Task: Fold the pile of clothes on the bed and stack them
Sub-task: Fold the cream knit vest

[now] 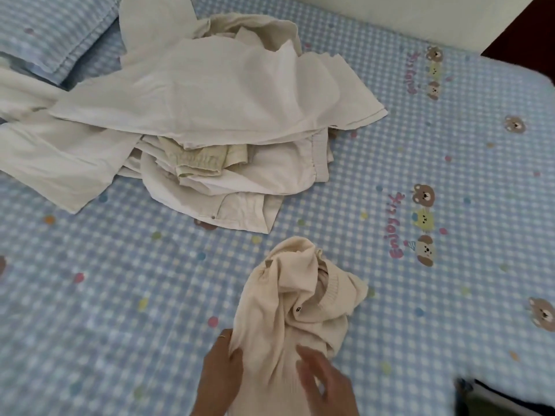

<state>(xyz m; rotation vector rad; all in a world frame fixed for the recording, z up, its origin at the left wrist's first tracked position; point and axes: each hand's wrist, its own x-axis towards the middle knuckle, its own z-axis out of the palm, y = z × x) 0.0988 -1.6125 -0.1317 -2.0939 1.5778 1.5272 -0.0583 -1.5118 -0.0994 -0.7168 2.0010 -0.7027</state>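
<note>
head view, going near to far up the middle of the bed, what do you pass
right hand → cream knit sweater → bare strip of checked sheet → pile of pale clothes

Pile (192, 115) behind sweater (288, 310)

Blue checked bedsheet (420, 163) with bear prints — matching pillow (51, 28), white wall (390, 13).

Cream knit sweater (288, 301), white and off-white pile of clothes (192, 115), blue-and-white checked bedsheet (105, 280) with bears, coloured dots
</note>
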